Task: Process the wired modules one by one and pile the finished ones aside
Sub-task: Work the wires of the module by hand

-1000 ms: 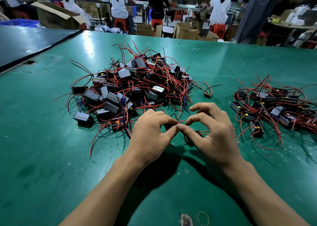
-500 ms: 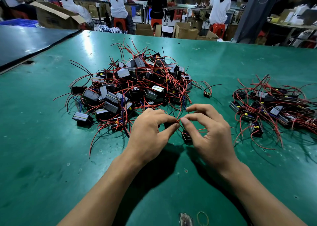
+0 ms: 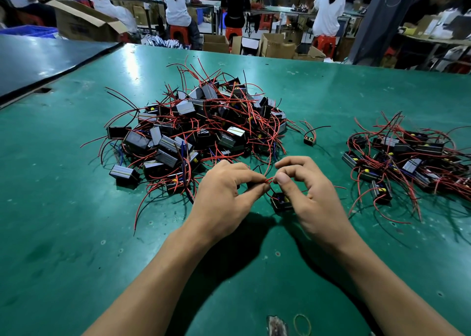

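A small black module with red wires lies on the green table between my hands. My left hand pinches its red wire with thumb and forefinger. My right hand pinches the same wire from the other side, fingertips almost meeting. A big heap of black modules with red wires lies just beyond my hands. A smaller pile of modules lies at the right.
One single module sits alone between the two piles. A rubber band and a worn patch lie near the table's front edge. A dark table adjoins at the left. People sit among cardboard boxes at benches behind.
My hands have drawn slightly apart, so the module and a short loop of red wire now show between the fingertips. The piles have not moved.
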`<state>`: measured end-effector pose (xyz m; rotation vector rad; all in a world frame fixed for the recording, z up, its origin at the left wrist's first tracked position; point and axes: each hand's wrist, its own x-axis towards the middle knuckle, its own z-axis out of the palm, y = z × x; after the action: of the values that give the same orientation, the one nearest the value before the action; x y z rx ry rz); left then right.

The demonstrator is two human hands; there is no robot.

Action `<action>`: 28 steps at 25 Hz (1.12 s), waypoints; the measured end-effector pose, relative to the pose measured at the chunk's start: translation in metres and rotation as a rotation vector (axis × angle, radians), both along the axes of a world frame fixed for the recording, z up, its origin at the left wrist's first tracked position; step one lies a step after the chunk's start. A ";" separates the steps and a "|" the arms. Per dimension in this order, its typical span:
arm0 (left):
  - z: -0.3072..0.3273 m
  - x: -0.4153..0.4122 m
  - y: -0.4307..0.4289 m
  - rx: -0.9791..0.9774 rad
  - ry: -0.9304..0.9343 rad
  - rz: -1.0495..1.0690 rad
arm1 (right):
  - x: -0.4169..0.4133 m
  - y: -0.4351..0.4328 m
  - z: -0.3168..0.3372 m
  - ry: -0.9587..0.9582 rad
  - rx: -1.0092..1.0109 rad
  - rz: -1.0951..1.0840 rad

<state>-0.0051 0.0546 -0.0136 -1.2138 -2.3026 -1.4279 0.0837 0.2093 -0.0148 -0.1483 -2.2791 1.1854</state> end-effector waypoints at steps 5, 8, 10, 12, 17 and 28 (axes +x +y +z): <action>-0.002 -0.001 0.000 -0.021 -0.010 -0.004 | 0.002 0.003 -0.001 0.058 0.052 -0.012; -0.002 -0.001 0.000 -0.038 -0.011 -0.006 | 0.004 0.003 -0.001 0.113 0.091 0.030; -0.002 -0.002 -0.001 -0.044 -0.013 -0.011 | 0.003 0.003 0.000 0.136 0.106 0.033; -0.001 -0.002 -0.001 -0.047 -0.014 -0.014 | 0.003 0.002 0.000 0.154 0.127 0.009; 0.000 0.000 -0.001 -0.051 -0.016 -0.014 | 0.003 0.002 0.002 0.112 0.189 -0.019; 0.000 0.005 0.002 0.034 -0.008 0.006 | 0.005 0.005 0.004 0.111 0.145 0.020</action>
<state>-0.0005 0.0570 -0.0132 -1.1935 -2.2755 -1.4662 0.0883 0.2138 -0.0111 -0.0049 -2.2634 1.0075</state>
